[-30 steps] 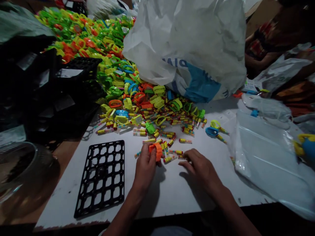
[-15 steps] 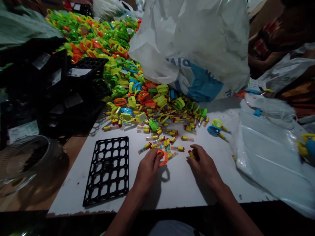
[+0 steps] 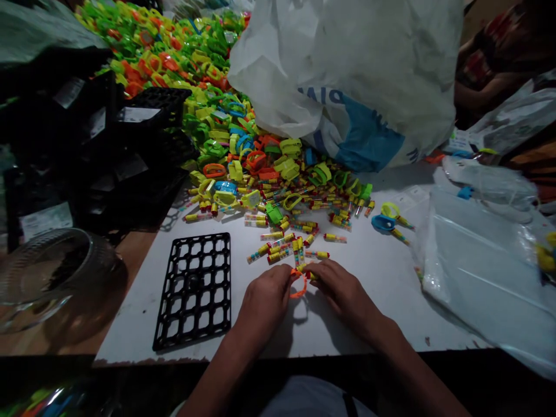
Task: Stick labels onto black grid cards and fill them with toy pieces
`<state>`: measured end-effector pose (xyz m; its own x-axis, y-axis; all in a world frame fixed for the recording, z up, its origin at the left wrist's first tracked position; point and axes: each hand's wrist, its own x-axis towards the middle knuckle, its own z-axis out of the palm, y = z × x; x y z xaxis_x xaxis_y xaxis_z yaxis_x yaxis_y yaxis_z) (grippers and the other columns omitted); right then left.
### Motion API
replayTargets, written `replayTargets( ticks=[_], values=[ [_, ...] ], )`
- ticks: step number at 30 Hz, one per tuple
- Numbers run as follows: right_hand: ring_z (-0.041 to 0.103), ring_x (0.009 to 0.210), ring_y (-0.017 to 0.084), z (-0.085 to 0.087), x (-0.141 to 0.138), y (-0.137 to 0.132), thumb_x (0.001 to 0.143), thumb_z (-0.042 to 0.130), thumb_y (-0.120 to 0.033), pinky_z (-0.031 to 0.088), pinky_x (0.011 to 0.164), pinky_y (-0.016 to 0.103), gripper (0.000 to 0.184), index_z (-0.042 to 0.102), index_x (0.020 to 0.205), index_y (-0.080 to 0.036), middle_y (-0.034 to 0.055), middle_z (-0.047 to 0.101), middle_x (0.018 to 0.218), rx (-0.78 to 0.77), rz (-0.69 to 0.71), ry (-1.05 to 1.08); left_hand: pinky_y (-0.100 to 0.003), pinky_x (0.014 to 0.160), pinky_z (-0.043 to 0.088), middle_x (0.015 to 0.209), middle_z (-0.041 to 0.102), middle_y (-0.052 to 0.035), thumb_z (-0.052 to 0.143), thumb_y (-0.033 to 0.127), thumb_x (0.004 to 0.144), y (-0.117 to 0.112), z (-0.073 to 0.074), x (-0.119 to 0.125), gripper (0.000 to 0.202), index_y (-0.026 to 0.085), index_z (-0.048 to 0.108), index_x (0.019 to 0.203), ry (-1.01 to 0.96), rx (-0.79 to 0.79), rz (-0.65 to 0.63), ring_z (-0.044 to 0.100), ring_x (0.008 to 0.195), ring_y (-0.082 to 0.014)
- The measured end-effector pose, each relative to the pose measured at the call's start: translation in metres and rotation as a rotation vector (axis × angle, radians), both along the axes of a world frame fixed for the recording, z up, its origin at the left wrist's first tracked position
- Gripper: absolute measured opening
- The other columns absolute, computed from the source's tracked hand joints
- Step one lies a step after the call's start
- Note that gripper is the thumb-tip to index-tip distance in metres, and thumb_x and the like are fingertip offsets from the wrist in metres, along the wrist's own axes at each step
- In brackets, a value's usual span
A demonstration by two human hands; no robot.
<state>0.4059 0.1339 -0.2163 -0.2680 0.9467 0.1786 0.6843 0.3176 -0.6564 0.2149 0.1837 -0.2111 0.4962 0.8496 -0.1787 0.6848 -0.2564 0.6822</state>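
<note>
My left hand [image 3: 268, 294] pinches an orange plastic toy watch [image 3: 299, 288], its band forming a loop just above the table. Close beside it, my right hand [image 3: 341, 289] has its fingers closed on a small candy tube [image 3: 310, 275] with a yellow label and red end, partly covered by the fingers. The tube's end is near the watch; whether they touch I cannot tell. Just beyond both hands lie several loose candy tubes [image 3: 280, 249], clear at one end with coloured beads inside. Behind these begins a heap of toy watches [image 3: 217, 139] in green, yellow, orange and blue.
A black grid tray [image 3: 195, 289] lies left on the white table [image 3: 130, 318]. Stacked black trays [image 3: 143, 133] and a glass jug [image 3: 56, 278] stand farther left. A big white bag [image 3: 347, 63] rises behind; clear plastic bags [image 3: 482, 266] lie right. Another person's arm [image 3: 486, 87] shows back right.
My right hand has moved left with the candy tube, up to the orange toy watch. My left hand, still holding the watch, has shifted slightly right. The camera view has moved a little.
</note>
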Motion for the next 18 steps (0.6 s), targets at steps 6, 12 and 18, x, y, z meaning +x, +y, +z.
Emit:
replayTargets(
  ticks=[6,12,18],
  values=[
    [0.059,0.098,0.022,-0.001,0.0,0.001,0.095,0.044,-0.015,0.053,0.082,0.037,0.031,0.052,0.124,-0.021,0.0096,0.063,0.107,0.027,-0.01,-0.048,-0.026,0.061,0.03,0.072,0.053,0.0021,0.039,0.029,0.096,0.001,0.002,0.002,0.024,0.022,0.043,0.073,0.04,0.001,-0.018,0.049,0.066,-0.0141],
    [0.055,0.09,0.021,0.002,0.0,0.0,0.096,0.038,-0.012,0.05,0.076,0.034,0.031,0.054,0.121,-0.018,0.0097,0.062,0.099,0.11,0.064,-0.208,-0.026,0.061,0.029,0.068,0.055,0.0016,0.04,0.034,0.094,0.003,0.008,0.002,0.027,0.022,0.046,0.071,0.038,-0.15,0.023,0.051,0.066,-0.0144],
    [0.046,0.07,0.019,0.001,-0.006,-0.003,0.094,0.048,-0.022,0.037,0.063,0.032,0.014,0.06,0.09,-0.015,0.0048,0.057,0.076,0.257,0.085,-0.4,-0.027,0.06,0.027,0.062,0.053,0.0014,0.045,0.033,0.087,0.005,0.01,0.008,0.026,0.02,0.051,0.066,0.045,-0.313,0.029,0.049,0.062,-0.0147]
  ],
)
